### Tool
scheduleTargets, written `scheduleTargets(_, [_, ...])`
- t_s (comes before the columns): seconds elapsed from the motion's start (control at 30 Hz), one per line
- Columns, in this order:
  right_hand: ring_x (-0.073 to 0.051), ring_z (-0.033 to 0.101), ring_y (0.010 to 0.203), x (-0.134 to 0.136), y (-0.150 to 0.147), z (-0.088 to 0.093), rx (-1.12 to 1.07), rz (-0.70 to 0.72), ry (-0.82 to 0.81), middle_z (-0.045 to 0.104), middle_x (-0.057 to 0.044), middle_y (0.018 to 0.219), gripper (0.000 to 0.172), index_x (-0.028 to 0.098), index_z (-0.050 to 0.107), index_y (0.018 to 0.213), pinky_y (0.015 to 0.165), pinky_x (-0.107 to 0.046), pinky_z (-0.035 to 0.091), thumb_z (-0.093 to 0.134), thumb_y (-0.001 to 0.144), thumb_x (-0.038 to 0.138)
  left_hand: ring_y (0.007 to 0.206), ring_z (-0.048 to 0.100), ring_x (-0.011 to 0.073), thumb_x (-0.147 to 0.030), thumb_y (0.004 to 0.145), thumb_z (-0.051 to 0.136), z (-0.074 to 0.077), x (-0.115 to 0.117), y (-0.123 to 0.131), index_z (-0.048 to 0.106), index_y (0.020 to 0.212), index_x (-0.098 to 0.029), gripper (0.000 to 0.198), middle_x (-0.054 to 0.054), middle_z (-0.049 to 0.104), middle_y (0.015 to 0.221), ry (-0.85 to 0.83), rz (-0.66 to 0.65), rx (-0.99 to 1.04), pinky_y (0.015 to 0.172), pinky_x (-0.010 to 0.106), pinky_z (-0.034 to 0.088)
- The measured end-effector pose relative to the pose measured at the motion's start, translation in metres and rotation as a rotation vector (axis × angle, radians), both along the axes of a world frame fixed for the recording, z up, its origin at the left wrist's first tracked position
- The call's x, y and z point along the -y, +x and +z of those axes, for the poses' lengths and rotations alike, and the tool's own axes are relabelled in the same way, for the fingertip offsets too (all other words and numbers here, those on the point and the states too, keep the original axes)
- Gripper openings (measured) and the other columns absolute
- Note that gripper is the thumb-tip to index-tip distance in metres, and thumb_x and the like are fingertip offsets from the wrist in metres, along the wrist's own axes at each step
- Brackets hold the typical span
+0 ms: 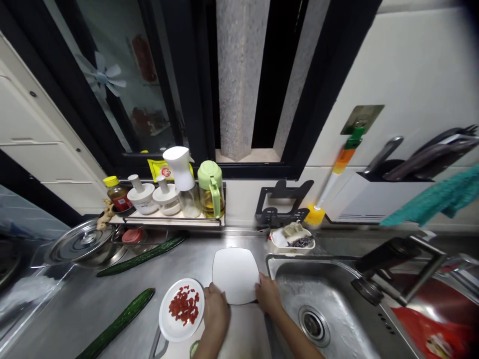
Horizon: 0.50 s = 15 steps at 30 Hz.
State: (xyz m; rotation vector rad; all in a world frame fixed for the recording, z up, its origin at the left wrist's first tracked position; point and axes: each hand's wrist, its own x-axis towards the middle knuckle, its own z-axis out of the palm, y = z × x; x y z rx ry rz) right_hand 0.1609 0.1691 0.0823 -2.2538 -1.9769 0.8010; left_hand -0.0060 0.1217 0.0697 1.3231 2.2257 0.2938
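A white rounded-square plate (235,275) with a thin dark rim is between my two hands over the steel counter. My left hand (217,306) grips its lower left corner, fingers closed at the edge. On the opposite side my right hand (267,294) is closed on the right edge, by the sink. Just left of my left hand, a white round plate (164,319) holds small red pieces (184,305). Under that plate shows part of a pale cutting board (175,350) with a handle. A bit of green slice (193,348) peeks out beside my left forearm.
Two cucumbers (119,321) lie on the left counter. Behind stands a rack (175,223) with an oil jug (211,192), a glass bottle and seasoning jars. At right are the sink (329,299), faucet (389,264), soap dish (292,239) and a wall-mounted knife holder (370,197).
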Motion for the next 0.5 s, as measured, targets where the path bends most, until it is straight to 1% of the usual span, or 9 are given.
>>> scheduleTargets(0.13, [-0.026,0.065,0.103,0.004,0.006,0.01,-0.047,0.021,0.004,0.073,-0.017,0.105,0.036,0.008,0.067,0.102,0.09,-0.034,0.039,0.038,0.08,0.009,0.105,0.061,0.0234,-0.018,0.09,0.036,0.016,0.007,-0.001,0.052,0.119,-0.006,0.035,0.018,0.059,0.114,0.041,-0.011,0.037,0.091,0.032,0.043])
scheduleTargets(0.2, [-0.023,0.066,0.097,0.016,0.009,0.02,-0.084,0.03,0.024,0.075,-0.012,0.102,0.038,0.011,0.067,0.103,0.087,-0.032,0.041,0.037,0.079,0.008,0.107,0.061,0.0238,-0.018,0.09,0.037,0.022,0.017,-0.004,0.052,0.121,-0.005,0.037,0.019,0.059,0.115,0.079,-0.015,0.061,0.091,0.032,0.043])
scheduleTargets(0.27, [-0.022,0.065,0.097,0.034,0.011,0.028,-0.113,0.039,0.047,0.075,-0.009,0.101,0.04,0.014,0.067,0.106,0.088,-0.031,0.04,0.037,0.079,0.008,0.11,0.06,0.0239,-0.017,0.089,0.037,0.023,0.032,-0.008,0.05,0.124,-0.005,0.04,0.02,0.059,0.119,0.108,-0.016,0.094,0.092,0.031,0.043])
scheduleTargets(0.33, [-0.024,0.064,0.099,0.058,0.013,0.031,-0.117,0.038,0.057,0.074,-0.009,0.102,0.041,0.013,0.066,0.108,0.092,-0.033,0.04,0.037,0.08,0.008,0.112,0.06,0.0234,-0.017,0.088,0.038,0.015,0.052,-0.013,0.048,0.129,-0.005,0.044,0.02,0.059,0.122,0.103,-0.006,0.118,0.095,0.03,0.044])
scheduleTargets(0.37, [-0.025,0.063,0.101,0.07,0.014,0.028,-0.115,0.029,0.054,0.074,-0.01,0.105,0.041,0.013,0.066,0.11,0.093,-0.034,0.041,0.039,0.08,0.009,0.115,0.06,0.0236,-0.018,0.087,0.039,0.008,0.063,-0.015,0.048,0.129,-0.006,0.045,0.02,0.059,0.125,0.093,-0.021,0.137,0.095,0.03,0.045])
scheduleTargets(0.4, [-0.026,0.062,0.104,0.083,0.016,0.023,-0.092,0.027,0.071,0.072,-0.011,0.112,0.041,0.013,0.066,0.11,0.096,-0.035,0.041,0.039,0.081,0.009,0.117,0.059,0.0244,-0.019,0.087,0.039,0.001,0.074,-0.017,0.049,0.129,-0.006,0.045,0.02,0.06,0.124,0.121,0.002,0.122,0.095,0.03,0.046])
scheduleTargets(0.43, [-0.025,0.063,0.102,0.096,0.018,0.015,-0.077,0.025,0.099,0.072,-0.011,0.111,0.042,0.014,0.067,0.11,0.094,-0.034,0.043,0.038,0.08,0.008,0.117,0.06,0.025,-0.021,0.087,0.041,-0.006,0.086,-0.018,0.052,0.127,-0.007,0.044,0.019,0.061,0.122,0.152,0.015,0.108,0.095,0.031,0.047])
scheduleTargets(0.47, [-0.026,0.064,0.1,0.108,0.02,0.005,-0.056,0.019,0.116,0.074,-0.009,0.105,0.043,0.015,0.066,0.112,0.091,-0.034,0.046,0.039,0.08,0.008,0.115,0.061,0.0248,-0.023,0.087,0.043,-0.012,0.097,-0.019,0.055,0.124,-0.01,0.041,0.018,0.063,0.122,0.184,0.009,0.104,0.095,0.031,0.049])
scheduleTargets(0.5, [-0.026,0.065,0.1,0.12,0.023,-0.006,-0.032,0.025,0.136,0.074,-0.009,0.104,0.045,0.015,0.066,0.115,0.088,-0.035,0.048,0.039,0.081,0.009,0.112,0.063,0.0239,-0.026,0.088,0.046,-0.017,0.108,-0.02,0.06,0.119,-0.015,0.036,0.015,0.065,0.119,0.196,0.026,0.092,0.096,0.031,0.05])
